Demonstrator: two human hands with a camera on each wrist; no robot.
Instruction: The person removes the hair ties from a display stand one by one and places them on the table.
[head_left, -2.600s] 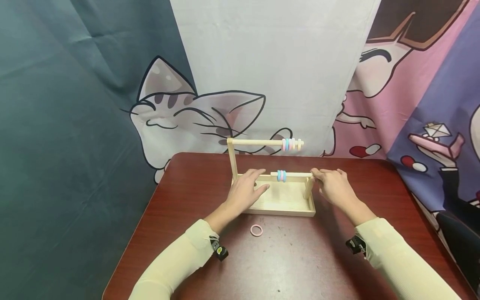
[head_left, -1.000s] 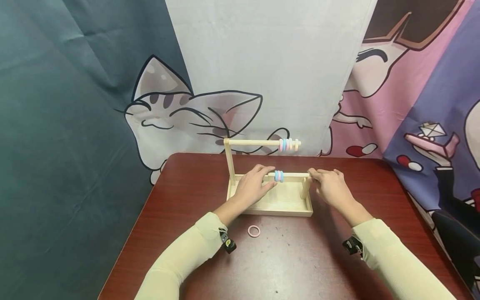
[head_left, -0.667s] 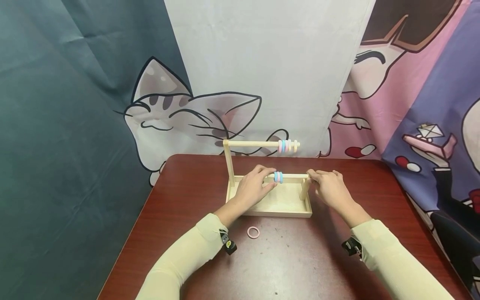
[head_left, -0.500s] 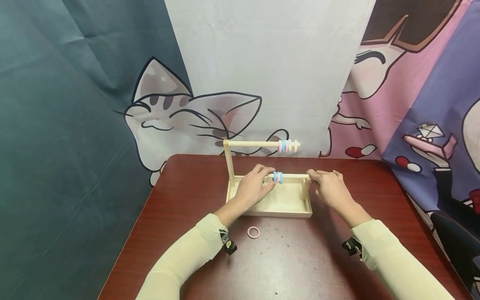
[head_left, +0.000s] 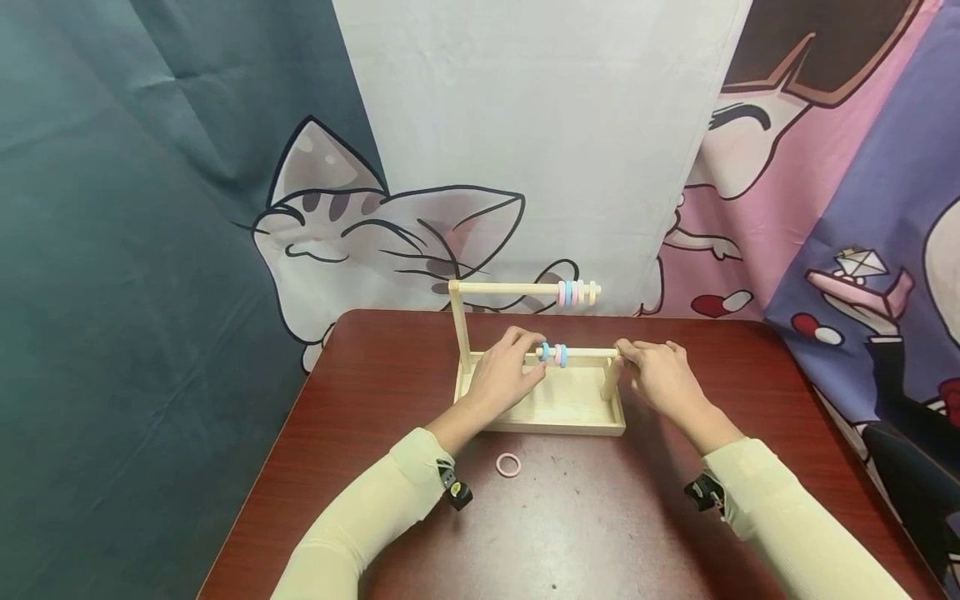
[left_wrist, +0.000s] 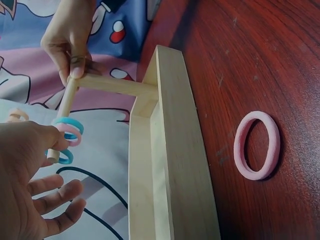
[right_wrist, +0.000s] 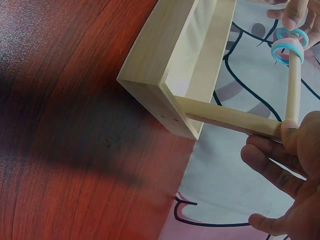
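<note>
My left hand [head_left: 498,377] pinches a blue ring [left_wrist: 66,159] between thumb and forefinger, near the free end of the lower rod [right_wrist: 294,92] of a pale wooden rack [head_left: 562,429]. Its other fingers spread loosely. Just inward on that rod, a pink ring [left_wrist: 73,136] and a second blue ring [right_wrist: 286,49] sit side by side, with a gap to the pinched one. My right hand [head_left: 663,375] grips the corner where the rod meets the short post [right_wrist: 227,119], its thumb on the joint. A loose pink ring [left_wrist: 273,150] lies flat on the table before the rack.
The rack's taller post [head_left: 460,325] carries an upper rod [head_left: 510,288], with several pastel rings [head_left: 568,293] near its right end. Beneath both rods is a shallow tray base. The dark red table [head_left: 600,517] meets a printed curtain [head_left: 570,150] behind.
My left hand has come to the lower rod's end and drawn the outermost blue ring leftward, apart from the other two. The right hand keeps its hold on the post.
</note>
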